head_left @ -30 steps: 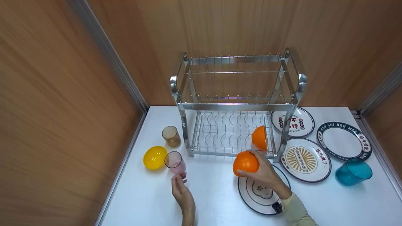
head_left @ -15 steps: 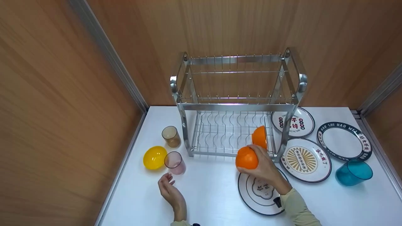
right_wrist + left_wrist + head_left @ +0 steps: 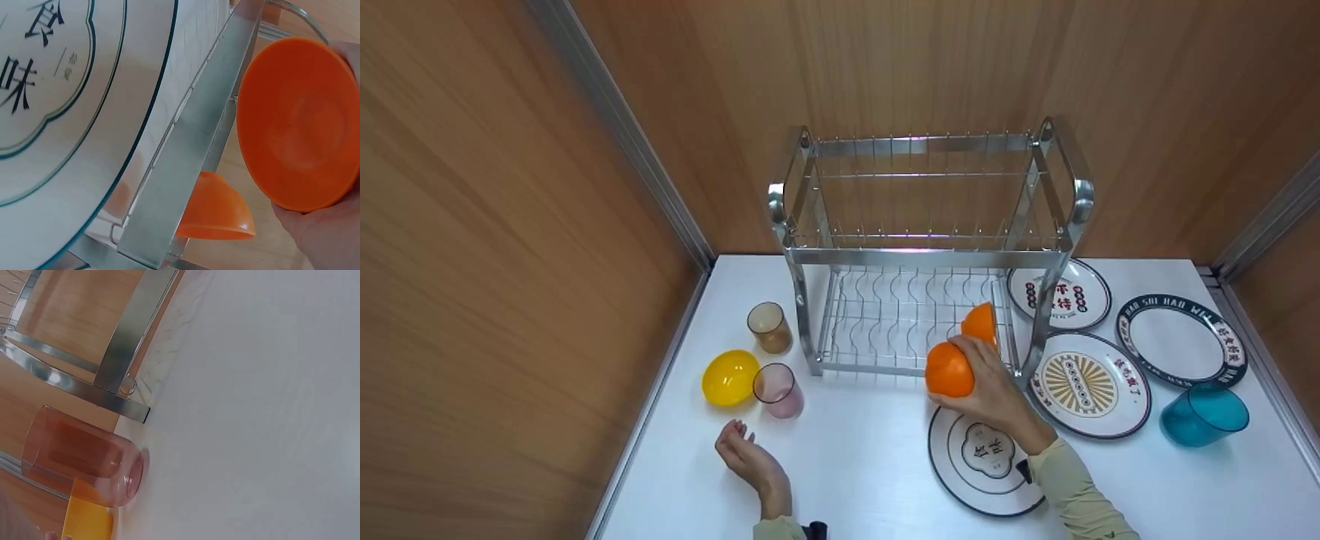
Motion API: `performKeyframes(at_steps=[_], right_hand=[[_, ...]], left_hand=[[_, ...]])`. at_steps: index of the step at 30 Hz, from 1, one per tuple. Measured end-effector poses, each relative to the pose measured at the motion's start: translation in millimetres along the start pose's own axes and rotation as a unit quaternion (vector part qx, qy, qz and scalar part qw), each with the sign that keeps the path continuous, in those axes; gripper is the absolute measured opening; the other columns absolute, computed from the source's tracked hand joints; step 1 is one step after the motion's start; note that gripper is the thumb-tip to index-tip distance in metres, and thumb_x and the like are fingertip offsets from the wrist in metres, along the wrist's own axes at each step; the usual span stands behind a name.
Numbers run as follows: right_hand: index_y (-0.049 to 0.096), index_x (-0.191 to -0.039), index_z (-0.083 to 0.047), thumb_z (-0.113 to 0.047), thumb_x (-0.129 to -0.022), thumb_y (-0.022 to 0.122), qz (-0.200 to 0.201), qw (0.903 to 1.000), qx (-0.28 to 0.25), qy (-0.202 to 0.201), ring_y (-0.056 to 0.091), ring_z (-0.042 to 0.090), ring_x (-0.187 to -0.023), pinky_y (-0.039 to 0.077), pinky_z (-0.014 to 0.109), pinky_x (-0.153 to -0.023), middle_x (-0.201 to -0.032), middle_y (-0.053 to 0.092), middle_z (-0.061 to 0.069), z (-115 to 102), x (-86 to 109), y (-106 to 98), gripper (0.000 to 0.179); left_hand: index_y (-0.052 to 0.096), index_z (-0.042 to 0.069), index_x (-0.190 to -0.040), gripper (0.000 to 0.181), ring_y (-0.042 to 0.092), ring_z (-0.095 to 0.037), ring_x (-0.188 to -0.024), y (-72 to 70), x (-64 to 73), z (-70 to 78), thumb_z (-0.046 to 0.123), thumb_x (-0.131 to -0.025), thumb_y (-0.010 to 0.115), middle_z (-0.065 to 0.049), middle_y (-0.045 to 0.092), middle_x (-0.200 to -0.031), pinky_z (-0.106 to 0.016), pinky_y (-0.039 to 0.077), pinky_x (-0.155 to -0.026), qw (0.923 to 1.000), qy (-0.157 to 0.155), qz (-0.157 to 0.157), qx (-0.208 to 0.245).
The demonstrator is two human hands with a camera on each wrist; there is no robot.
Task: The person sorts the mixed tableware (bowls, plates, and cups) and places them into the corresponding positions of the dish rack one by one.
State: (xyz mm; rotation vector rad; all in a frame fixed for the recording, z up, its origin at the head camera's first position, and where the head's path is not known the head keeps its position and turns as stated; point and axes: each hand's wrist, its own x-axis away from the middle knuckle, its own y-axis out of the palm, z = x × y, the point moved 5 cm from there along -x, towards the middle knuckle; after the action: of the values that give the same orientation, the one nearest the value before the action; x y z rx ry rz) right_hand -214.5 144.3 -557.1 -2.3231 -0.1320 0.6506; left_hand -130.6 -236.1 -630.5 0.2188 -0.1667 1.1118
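Note:
My right hand (image 3: pixel 991 391) grips an orange bowl (image 3: pixel 949 370) just in front of the dish rack's lower shelf, thumb below and fingers above. In the right wrist view the bowl's hollow (image 3: pixel 298 124) faces the camera. A second orange bowl (image 3: pixel 979 322) stands on its side at the right end of the dish rack's (image 3: pixel 911 257) lower shelf. Below the right hand lies a white plate (image 3: pixel 982 480) with dark rings. My left hand (image 3: pixel 754 465) holds nothing, fingers loosely bent, below a pink glass (image 3: pixel 778 391) and a yellow bowl (image 3: pixel 730 377).
A brown glass (image 3: pixel 769 328) stands left of the rack. On the right lie a sunburst plate (image 3: pixel 1087 382), a red-lettered plate (image 3: pixel 1091 300) partly behind the rack post, and a dark-rimmed plate (image 3: pixel 1181 341). A teal glass (image 3: pixel 1204 416) is near them. Wooden walls enclose the white table (image 3: pixel 870 465).
My right hand has moved the orange bowl slightly up, toward the rack. The left hand has drawn away from the pink glass, down and to the left.

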Motion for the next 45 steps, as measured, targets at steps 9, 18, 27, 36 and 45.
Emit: performKeyframes(at_steps=[9, 18, 27, 36, 45], right_hand=[[0.058, -0.136, 0.0, -0.035, -0.063, 0.097, 0.027, 0.9931, 0.058, -0.099, 0.058, 0.037, -0.113, 0.059, 0.055, -0.085, -0.133, 0.055, 0.021, 0.7, -12.6, 0.9, 0.09], [0.058, -0.135, 0.0, -0.042, -0.068, 0.093, 0.018, 0.9899, 0.084, -0.113, 0.057, 0.04, -0.115, 0.058, 0.056, -0.09, -0.134, 0.055, 0.022, 5.6, -24.4, -1.4, 0.087], [0.06, -0.133, 0.0, -0.041, -0.067, 0.093, 0.015, 0.9833, 0.117, -0.139, 0.056, 0.041, -0.118, 0.055, 0.057, -0.094, -0.135, 0.056, 0.024, 12.5, -36.0, -5.0, 0.084], [0.06, -0.134, -0.001, -0.04, -0.07, 0.092, 0.005, 0.9755, 0.153, -0.158, 0.057, 0.041, -0.117, 0.056, 0.057, -0.094, -0.134, 0.057, 0.024, 17.8, -46.0, -4.7, 0.081], [0.06, -0.132, -0.004, -0.036, -0.073, 0.091, -0.027, 0.9711, 0.177, -0.158, 0.053, 0.038, -0.121, 0.052, 0.056, -0.099, -0.132, 0.058, 0.02, 23.6, -54.3, 1.1, 0.074]], left_hand=[[0.028, 0.008, -0.151, 0.049, 0.033, -0.028, -0.145, -2.6, -16.6, -5.8, 0.038, -0.112, 0.028, -0.017, 0.032, -0.156, -0.037, 0.029, -0.123, 0.9968, -0.066, 0.007, 0.045], [0.018, 0.013, -0.158, 0.057, 0.024, -0.029, -0.153, -0.3, -33.7, -10.2, 0.041, -0.111, 0.031, -0.014, 0.017, -0.169, -0.039, 0.022, -0.125, 0.994, -0.089, -0.001, 0.063], [0.003, 0.014, -0.165, 0.071, 0.016, -0.026, -0.157, 3.5, -46.6, -13.9, 0.05, -0.11, 0.028, -0.009, 0.004, -0.173, -0.039, 0.018, -0.126, 0.9947, -0.093, -0.042, 0.01], [-0.001, 0.016, -0.166, 0.073, 0.014, -0.024, -0.157, 12.4, -59.9, -13.9, 0.054, -0.109, 0.026, -0.007, 0.005, -0.173, -0.039, 0.015, -0.127, 0.9946, -0.076, -0.071, -0.004], [0.0, 0.01, -0.165, 0.07, 0.02, -0.027, -0.155, 20.3, -74.1, -15.1, 0.045, -0.112, 0.03, -0.013, 0.013, -0.171, -0.037, 0.016, -0.126, 0.994, -0.042, -0.099, -0.018]])
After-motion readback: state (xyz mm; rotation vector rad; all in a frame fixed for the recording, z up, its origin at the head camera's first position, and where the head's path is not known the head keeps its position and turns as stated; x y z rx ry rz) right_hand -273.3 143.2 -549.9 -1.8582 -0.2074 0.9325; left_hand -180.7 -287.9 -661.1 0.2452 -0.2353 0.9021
